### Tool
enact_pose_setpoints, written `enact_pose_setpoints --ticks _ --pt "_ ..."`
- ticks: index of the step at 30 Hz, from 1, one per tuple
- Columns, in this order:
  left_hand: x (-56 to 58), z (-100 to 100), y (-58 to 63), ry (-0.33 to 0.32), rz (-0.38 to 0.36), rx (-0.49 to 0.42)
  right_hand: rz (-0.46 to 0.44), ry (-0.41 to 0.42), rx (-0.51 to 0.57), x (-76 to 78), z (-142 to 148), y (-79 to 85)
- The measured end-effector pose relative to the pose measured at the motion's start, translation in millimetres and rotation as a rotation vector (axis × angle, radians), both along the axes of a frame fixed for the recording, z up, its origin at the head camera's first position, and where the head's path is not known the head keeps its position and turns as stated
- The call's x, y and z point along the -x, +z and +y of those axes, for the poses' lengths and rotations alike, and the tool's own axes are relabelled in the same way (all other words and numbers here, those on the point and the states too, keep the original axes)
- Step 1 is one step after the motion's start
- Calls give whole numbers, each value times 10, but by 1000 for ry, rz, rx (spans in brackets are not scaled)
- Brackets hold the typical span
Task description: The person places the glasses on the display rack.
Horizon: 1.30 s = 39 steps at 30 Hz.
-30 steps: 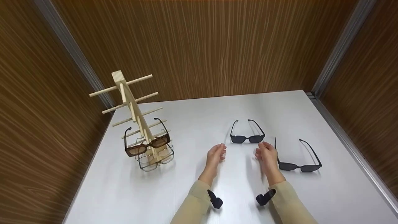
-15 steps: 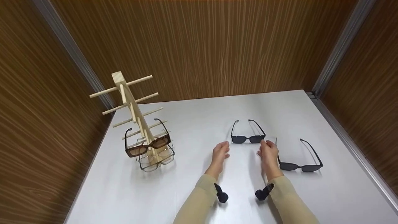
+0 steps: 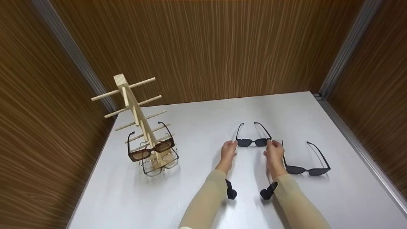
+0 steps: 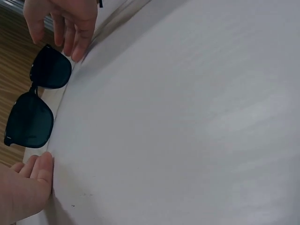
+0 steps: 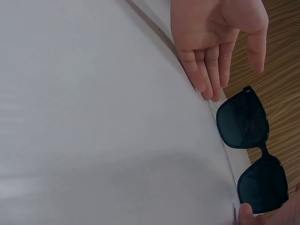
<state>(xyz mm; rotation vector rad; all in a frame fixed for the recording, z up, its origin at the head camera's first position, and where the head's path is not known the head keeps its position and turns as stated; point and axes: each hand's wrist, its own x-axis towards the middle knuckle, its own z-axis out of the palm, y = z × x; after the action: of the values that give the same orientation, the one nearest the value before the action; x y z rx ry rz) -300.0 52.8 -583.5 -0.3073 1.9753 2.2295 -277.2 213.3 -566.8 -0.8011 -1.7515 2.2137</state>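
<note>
A pair of black sunglasses (image 3: pixel 253 142) lies on the white table with its arms unfolded toward the back. My left hand (image 3: pixel 228 156) is beside its left corner, thumb apart from loosely straight fingers. At the right corner is my right hand (image 3: pixel 274 155), its fingertips overlapping the frame's edge in the head view. From the left wrist, the dark lenses (image 4: pixel 32 119) show between my left hand (image 4: pixel 23 190) and the relaxed fingers of my right hand (image 4: pixel 65 23). In the right wrist view, my left hand (image 5: pixel 208 33) stands open-palmed above the sunglasses (image 5: pixel 243 119).
Another pair of black sunglasses (image 3: pixel 306 170) lies to the right of my right hand. A wooden peg rack (image 3: pixel 135 105) stands at left, with brown sunglasses (image 3: pixel 151 150) and clear eyeglasses (image 3: pixel 153 171) on its lower pegs. Wood-grain panels (image 3: pixel 203 51) enclose the white table (image 3: pixel 197 127).
My left hand has moved forward and right to the left corner of the middle sunglasses. My right hand has shifted slightly forward along the right corner. The sunglasses stay in place.
</note>
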Motion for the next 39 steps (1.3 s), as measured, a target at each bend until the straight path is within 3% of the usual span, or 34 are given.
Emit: enact_pose_setpoints --ticks 6,17,25,31,39 --pt "72 28 18 -22 15 69 -28 -12 1 48 20 -5" --pt "100 96 7 18 127 188 -33 -18 -20 127 -18 -35" --pt "61 76 32 46 123 175 -55 -39 -20 106 -16 -47" --pt "9 36 89 132 107 273 -66 -35 13 77 -52 -45" --pt "-19 5 126 187 52 375 -58 -37 41 59 -84 -7"
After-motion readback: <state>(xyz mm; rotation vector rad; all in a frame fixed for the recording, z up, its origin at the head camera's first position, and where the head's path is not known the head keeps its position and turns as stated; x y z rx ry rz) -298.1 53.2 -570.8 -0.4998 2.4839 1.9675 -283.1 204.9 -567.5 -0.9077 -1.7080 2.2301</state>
